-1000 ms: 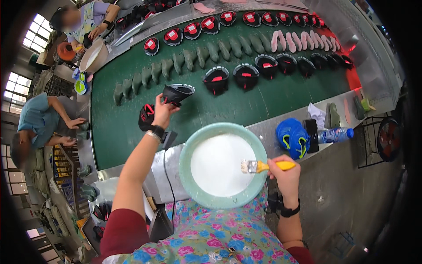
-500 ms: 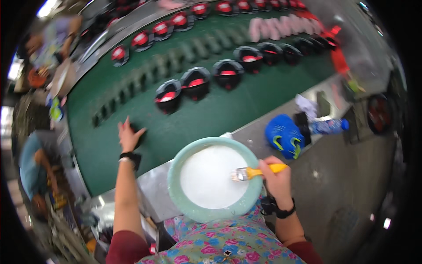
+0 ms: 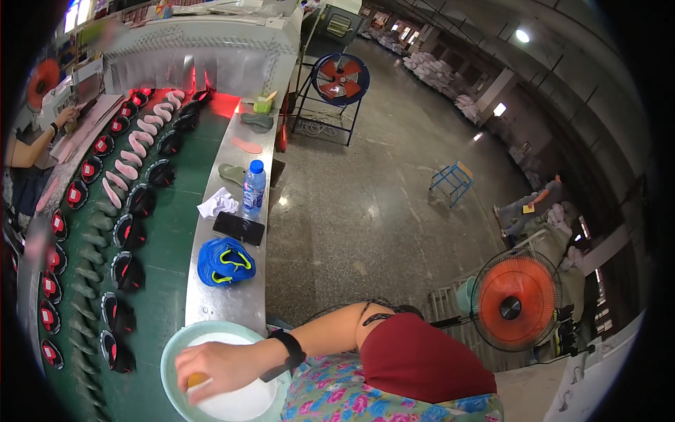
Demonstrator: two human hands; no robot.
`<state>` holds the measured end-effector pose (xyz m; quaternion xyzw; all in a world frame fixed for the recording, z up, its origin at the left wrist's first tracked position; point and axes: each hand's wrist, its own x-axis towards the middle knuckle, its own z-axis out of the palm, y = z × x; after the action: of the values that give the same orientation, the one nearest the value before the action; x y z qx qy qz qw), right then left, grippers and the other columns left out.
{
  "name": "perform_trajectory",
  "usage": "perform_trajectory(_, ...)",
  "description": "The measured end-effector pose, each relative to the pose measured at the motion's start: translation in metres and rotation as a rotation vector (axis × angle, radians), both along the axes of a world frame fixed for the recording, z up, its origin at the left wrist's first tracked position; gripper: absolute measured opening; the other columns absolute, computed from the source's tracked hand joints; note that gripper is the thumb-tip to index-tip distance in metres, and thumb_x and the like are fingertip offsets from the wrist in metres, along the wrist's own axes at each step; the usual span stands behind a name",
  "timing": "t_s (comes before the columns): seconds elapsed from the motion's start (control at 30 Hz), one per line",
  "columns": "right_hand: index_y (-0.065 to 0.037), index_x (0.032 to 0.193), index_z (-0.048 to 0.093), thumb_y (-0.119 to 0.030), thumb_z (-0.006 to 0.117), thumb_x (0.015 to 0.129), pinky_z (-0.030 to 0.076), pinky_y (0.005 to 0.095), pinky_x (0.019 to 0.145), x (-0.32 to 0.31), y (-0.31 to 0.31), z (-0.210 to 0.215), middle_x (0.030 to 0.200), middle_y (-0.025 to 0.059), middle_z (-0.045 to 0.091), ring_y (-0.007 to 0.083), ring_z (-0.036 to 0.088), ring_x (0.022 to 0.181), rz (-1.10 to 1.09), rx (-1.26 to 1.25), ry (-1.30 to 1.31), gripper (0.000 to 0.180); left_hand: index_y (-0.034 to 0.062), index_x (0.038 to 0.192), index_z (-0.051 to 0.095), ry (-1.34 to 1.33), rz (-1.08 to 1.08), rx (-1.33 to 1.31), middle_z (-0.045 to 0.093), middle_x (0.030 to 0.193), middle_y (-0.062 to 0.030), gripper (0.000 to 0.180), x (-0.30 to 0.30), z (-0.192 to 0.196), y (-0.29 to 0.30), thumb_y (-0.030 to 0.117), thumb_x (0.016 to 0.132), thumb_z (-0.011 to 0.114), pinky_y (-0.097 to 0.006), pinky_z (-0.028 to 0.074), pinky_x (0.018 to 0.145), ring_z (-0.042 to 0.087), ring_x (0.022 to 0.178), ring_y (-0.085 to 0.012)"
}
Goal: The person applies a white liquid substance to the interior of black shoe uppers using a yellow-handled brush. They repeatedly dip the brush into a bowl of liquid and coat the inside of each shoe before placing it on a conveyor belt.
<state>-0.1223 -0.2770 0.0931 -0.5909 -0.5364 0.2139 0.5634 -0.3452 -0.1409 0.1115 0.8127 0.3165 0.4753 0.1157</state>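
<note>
The right hand (image 3: 223, 366) is gripping the brush (image 3: 197, 380), with fingers bent, above the pale green basin (image 3: 168, 366) of white liquid (image 3: 247, 406). Only the yellow end of the handle is visible; it faces up to the camera, so the long axis seems steep, and the bristles are hidden. The back of the hand is upward, and the forearm reaches from the right toward the left. The left hand is out of view; I cannot tell its state.

Right hand (image 3: 223, 367) (apparently curled), palm down.
</note>
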Motion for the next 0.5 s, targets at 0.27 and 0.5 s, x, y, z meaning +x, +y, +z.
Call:
perform_trajectory(0.27,0.002,0.078,0.063,-0.021,0.087,0.053,0.044,0.0325,0.056,-0.029,-0.039,0.04,0.073,0.0119,0.062,0.0226,0.06,0.067,0.168,0.122,0.141,0.041,0.0032,0.139,0.022,-0.017,-0.555,0.499,0.034,0.135,-0.0316,0.089,0.053,0.003,-0.082,0.019,0.074,0.081,-0.058,0.047,0.092,0.044,0.12,-0.0498)
perform_trajectory(0.5,0.002,0.082,0.055,-0.019,0.08,0.064,0.044,0.0405,0.061,-0.036,-0.071,0.047,0.074,0.0179,0.057,0.0371,0.059,0.074,0.114,0.026,-0.063,0.037,-0.005,0.141,0.031,-0.187,-0.561,-0.441,0.037,0.143,-0.0201,0.068,0.028,0.002,-0.109,0.012,0.084,0.063,-0.04,0.037,0.104,0.042,0.129,-0.0296)
